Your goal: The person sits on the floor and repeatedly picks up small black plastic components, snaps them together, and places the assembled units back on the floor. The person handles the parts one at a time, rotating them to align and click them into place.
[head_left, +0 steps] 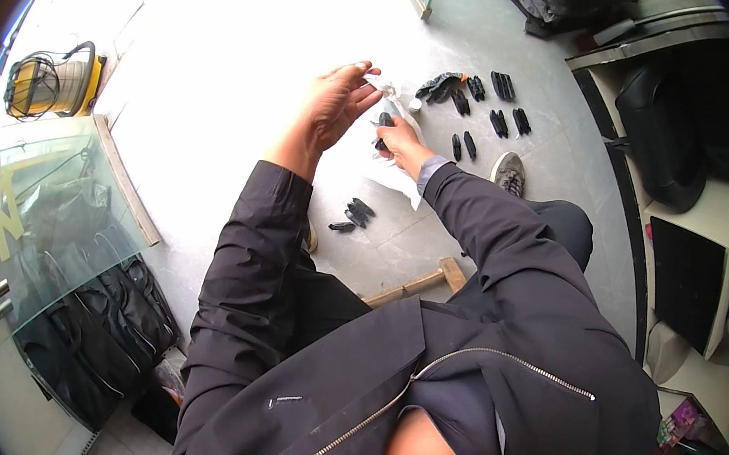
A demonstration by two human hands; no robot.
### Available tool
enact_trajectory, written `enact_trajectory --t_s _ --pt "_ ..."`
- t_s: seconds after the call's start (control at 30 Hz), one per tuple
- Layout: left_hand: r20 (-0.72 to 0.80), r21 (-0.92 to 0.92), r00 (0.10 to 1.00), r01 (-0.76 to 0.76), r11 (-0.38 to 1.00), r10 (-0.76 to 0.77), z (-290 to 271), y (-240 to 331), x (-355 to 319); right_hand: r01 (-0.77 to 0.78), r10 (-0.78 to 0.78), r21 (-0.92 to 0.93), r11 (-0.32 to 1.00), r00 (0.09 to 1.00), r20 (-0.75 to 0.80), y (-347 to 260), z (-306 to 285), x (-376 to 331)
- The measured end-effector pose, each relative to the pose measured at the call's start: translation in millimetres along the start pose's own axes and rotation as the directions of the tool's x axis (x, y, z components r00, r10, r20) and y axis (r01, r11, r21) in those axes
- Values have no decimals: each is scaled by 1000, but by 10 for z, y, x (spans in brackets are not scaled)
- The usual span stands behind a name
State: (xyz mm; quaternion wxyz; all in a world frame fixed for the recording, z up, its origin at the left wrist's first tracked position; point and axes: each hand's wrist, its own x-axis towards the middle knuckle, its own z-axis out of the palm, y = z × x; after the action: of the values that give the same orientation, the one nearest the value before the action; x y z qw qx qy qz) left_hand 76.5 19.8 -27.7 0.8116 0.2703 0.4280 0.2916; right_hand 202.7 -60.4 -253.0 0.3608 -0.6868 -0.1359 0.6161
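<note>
My left hand [339,106] is raised over the floor, its thumb and forefinger pinched at the upper edge of a thin white plastic bag [404,182]; its other fingers are spread. Just to the right and lower, my right hand [403,140] closes round a small dark oblong piece [385,122], against the bag. What kind of piece it is cannot be made out. Similar black pieces lie in small groups on the floor: several at the right [502,86] and a cluster [355,214] nearer my left foot. A crumpled dark bag [441,86] with an orange spot lies beyond my right hand.
A wooden stool frame [416,287] shows between my legs. My right shoe [509,173] stands beside the black pieces. At left are a yellow-and-black machine [54,86] with a coiled cord and a glass panel [41,197]. A white cabinet [701,232] stands at right.
</note>
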Motion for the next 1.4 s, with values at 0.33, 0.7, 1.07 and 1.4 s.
enact_trajectory --t_s 0.33,0.7,1.07,1.4 --pt "-48 148 998 38 988 -31 115 93 42 30 -28 -209 977 1000 13 62 -308 844" --pt "-16 111 998 62 992 -61 112 38 217 -236 235 345 909 971 45 696 -555 1668" --pt "-129 18 988 -83 996 85 151 101 262 -84 83 40 996 996 26 177 -505 640" --pt "-102 148 991 -74 986 90 -27 142 137 101 -259 390 915 889 378 -711 -2023 660"
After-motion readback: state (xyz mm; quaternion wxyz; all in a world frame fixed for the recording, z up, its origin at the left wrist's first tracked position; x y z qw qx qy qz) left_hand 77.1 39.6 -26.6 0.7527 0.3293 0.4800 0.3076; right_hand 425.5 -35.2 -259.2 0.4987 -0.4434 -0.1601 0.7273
